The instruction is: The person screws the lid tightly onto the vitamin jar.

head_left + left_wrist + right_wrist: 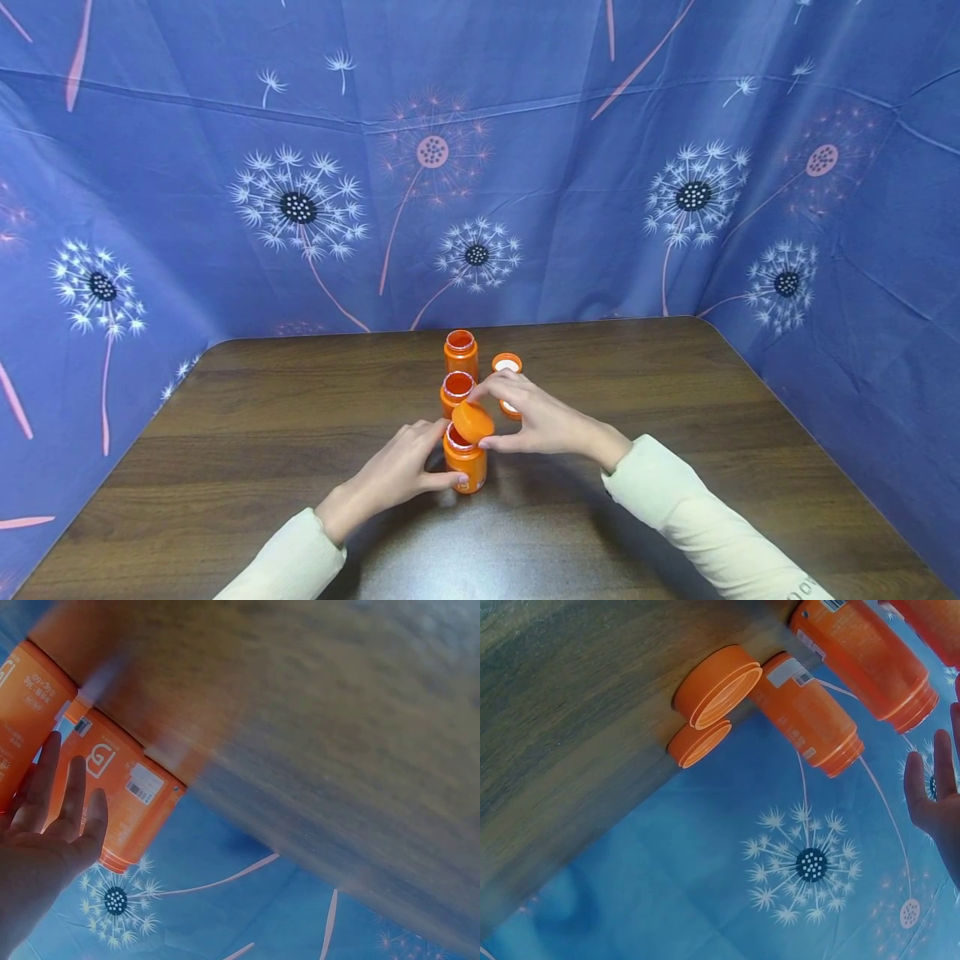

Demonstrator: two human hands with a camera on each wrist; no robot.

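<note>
Three orange bottles with open mouths stand in a row running away from me. The nearest bottle [467, 468] is gripped by my left hand [399, 468], its thumb across the front and fingers along the left side. My right hand [542, 418] pinches an orange screw cap [474, 422], tilted over the right side of that bottle's mouth. Close behind are the middle bottle [450, 405] and the far bottle [461, 363]. In the left wrist view, labelled bottles [112, 776] show beside the left fingers. The right wrist view cuts off the held cap.
Two more orange caps lie white inside up, right of the row: a far cap [507, 359] and a nearer cap [511, 412], partly behind the right hand. Beneath everything is a brown wooden table [300, 400]. A blue dandelion-print cloth [570, 208] hangs behind and along the sides.
</note>
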